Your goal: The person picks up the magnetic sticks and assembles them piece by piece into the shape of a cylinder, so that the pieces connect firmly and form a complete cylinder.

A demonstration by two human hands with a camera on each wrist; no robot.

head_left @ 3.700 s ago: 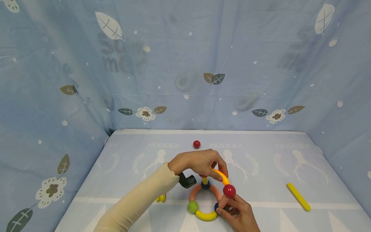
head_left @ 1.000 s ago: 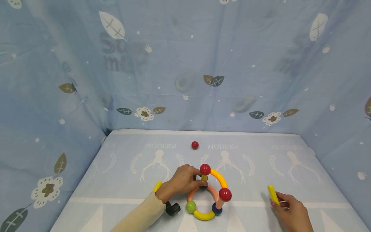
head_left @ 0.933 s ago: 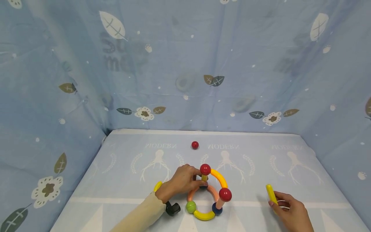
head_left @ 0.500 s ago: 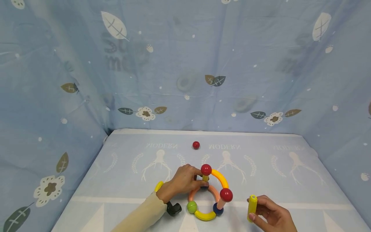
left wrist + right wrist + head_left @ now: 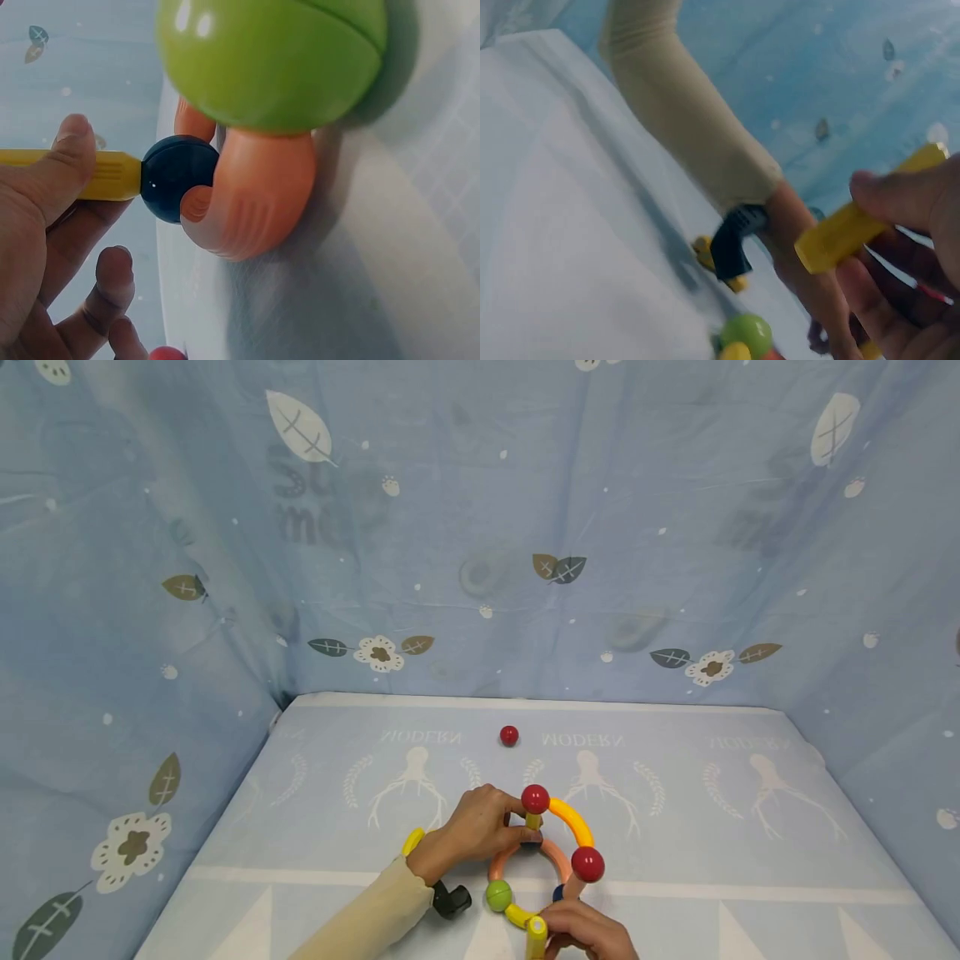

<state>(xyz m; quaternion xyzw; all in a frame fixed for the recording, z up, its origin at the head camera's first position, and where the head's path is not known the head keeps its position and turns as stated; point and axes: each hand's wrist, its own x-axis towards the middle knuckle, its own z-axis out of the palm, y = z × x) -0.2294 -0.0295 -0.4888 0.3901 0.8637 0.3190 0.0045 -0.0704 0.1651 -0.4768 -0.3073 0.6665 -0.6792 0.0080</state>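
A toy frame of rods and balls stands on the table. Its base ring has salmon arcs (image 5: 255, 187), a yellow arc (image 5: 517, 915), a green ball (image 5: 498, 896) and dark blue balls (image 5: 178, 176). Two uprights carry red balls (image 5: 588, 864), bridged by an orange-yellow arc (image 5: 572, 821). My left hand (image 5: 480, 822) pinches the yellow upright (image 5: 116, 176) at the back, just above its blue ball. In front of the ring, my right hand (image 5: 588, 931) holds a loose yellow stick (image 5: 836, 236) between thumb and fingers, tilted upward near the green ball. The right hand partly hides the yellow arc.
A loose red ball (image 5: 509, 736) lies toward the table's back edge. Yellow pieces (image 5: 412, 841) lie behind the left forearm, partly covered. A black wrist camera (image 5: 452, 900) sits on the left wrist. Patterned blue cloth (image 5: 480, 527) encloses the table.
My left hand went from the orange-yellow arc down to the back upright. The right hand left the salmon upright, picked up the yellow stick at the right and carried it left to the ring's front.
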